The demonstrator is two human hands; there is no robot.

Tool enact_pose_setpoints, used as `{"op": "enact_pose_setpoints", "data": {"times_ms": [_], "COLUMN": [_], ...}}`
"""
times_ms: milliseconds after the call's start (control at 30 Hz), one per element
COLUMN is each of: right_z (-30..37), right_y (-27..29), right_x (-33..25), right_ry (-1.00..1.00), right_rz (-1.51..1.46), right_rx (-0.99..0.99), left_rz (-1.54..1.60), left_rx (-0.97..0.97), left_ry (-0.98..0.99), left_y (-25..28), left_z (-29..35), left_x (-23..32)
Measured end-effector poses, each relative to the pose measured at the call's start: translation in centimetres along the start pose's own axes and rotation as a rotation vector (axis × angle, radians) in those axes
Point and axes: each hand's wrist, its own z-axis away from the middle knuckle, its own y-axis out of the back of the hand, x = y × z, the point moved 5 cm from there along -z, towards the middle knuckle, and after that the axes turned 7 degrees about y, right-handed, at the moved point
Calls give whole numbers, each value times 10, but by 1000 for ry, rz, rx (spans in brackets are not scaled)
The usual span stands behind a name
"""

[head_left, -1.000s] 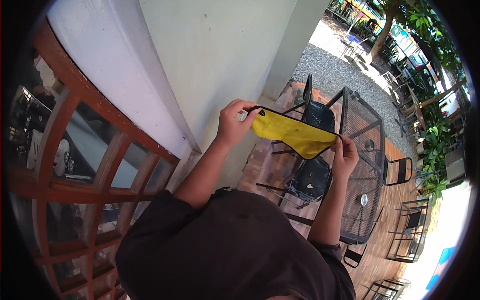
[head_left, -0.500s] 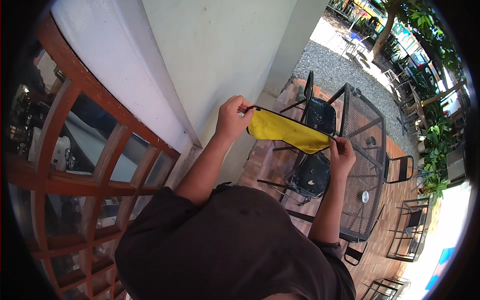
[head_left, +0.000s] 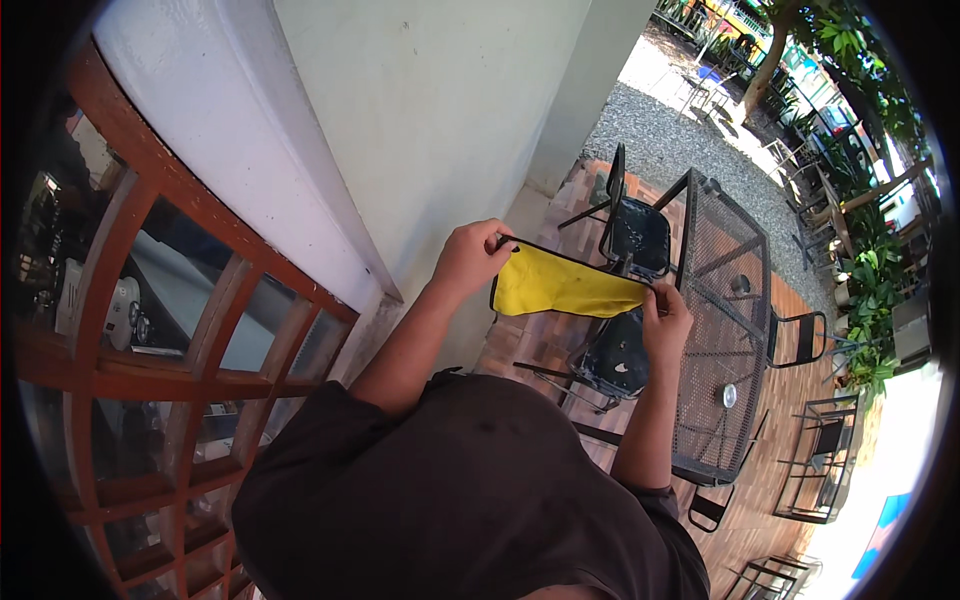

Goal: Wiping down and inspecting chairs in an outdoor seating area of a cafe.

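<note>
Head view: a dark shirt [head_left: 470,490] fills the near middle; both bare forearms reach away from it, well apart from each other.
Left hand [head_left: 474,262]: thumb and fingers pinched narrow on the left upper corner of a yellow cloth [head_left: 560,284] with black edging.
Right hand [head_left: 668,318]: thumb and fingers closed on the cloth's right end; slightly nearer the body than the left one.
Cloth: hung between the two hands, its far edge drawn nearly straight, its near edge loose and folded toward the right; small dark spots show on it.
Chairs: two, behind the cloth; a far chair [head_left: 640,235] with a dark seat, and a near chair [head_left: 612,358] partly covered by the cloth and right hand.
Mesh table [head_left: 712,410]: dark metal, right of the chairs; a small round object [head_left: 729,396] rests on it.
Left side: a red-brown lattice frame [head_left: 232,222] with panes, next to a pale wall [head_left: 440,110].
Far right: gravel [head_left: 650,135], a tree trunk [head_left: 766,78] and green plants [head_left: 872,290].
</note>
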Motion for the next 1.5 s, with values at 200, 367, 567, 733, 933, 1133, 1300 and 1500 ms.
{"op": "enact_pose_setpoints", "data": {"times_ms": [200, 367, 567, 733, 933, 1133, 1300, 1500], "right_z": [-2, 0, 11, 25, 37, 39, 41, 42], "right_y": [-2, -6, -28, -50, -62, -73, -85, -103], "right_x": [-7, -23, -21, -10, -14, -28, -27, -41], "right_ry": [46, -42, -47, -226, -306, -374, -336, -274], "right_rz": [-34, 15, -25, -358, -711, -787, -637, -730], "right_rx": [52, -19, -189, -432, -483, -508, -411, -250], "left_rz": [18, 143, 293, 475, 659, 671, 668, 441], "left_rx": [200, 151, 24, -102, -283, -286, -296, -239], "left_ry": [-89, 51, 102, 157, 312, 350, 276, 17], "left_y": [9, 9, -12, -28, -38, -42, -55, -72], "left_z": [-5, -8, -6, -3, 5, 4, 10, 25], "left_x": [-9, -11, -28, -34, -27, -19, -5, 22]}}
